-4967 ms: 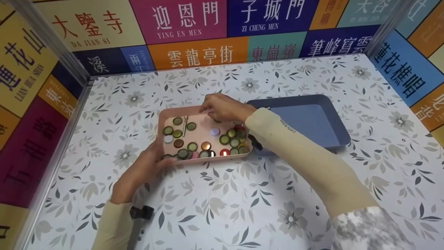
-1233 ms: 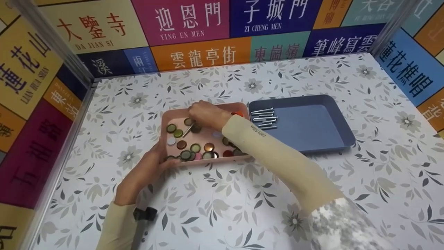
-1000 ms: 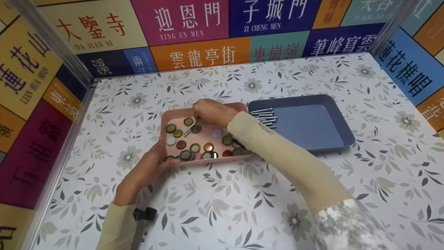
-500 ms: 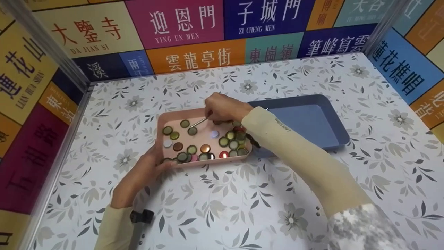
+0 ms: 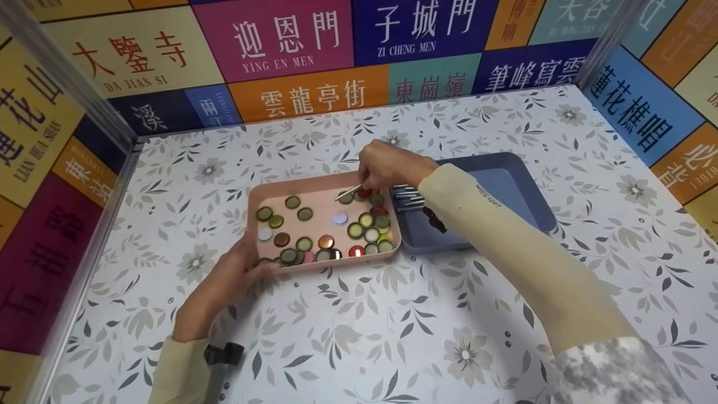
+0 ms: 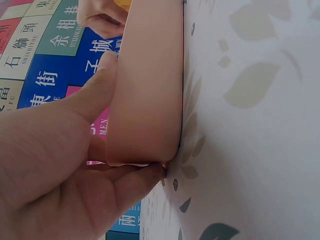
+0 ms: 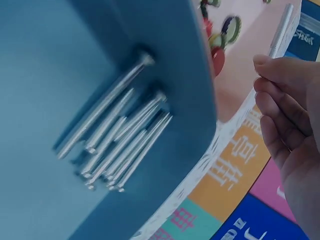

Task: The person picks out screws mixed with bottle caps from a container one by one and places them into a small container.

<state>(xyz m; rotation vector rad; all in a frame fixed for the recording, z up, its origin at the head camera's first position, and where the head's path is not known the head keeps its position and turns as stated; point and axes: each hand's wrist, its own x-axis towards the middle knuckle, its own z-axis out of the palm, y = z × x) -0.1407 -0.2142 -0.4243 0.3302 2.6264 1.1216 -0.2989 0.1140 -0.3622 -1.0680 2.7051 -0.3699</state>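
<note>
My right hand (image 5: 390,163) pinches a long silver screw (image 5: 349,193) between thumb and fingertips, above the back right of the pink tray (image 5: 305,186). In the right wrist view the threaded end of the screw (image 7: 281,32) sticks out past the fingertips. My left hand (image 5: 233,272) grips the pink tray's front left corner, thumb along the front wall and fingers at the left end. Several bottle caps (image 5: 304,243), mostly green with some red, brown, white and lilac ones, lie scattered in this tray. Several similar screws (image 7: 120,140) lie side by side in the blue-grey tray (image 5: 521,193).
The blue-grey tray stands directly right of the pink one, partly hidden by my right forearm. Both trays sit on a flower-patterned tabletop (image 5: 348,325). Panels with large characters (image 5: 314,98) wall in the table's back and sides.
The right hand has taken hold of the screw that lay among the caps at the pink tray's left, lifted it and carried it rightward. The left hand keeps its grip on the tray.
</note>
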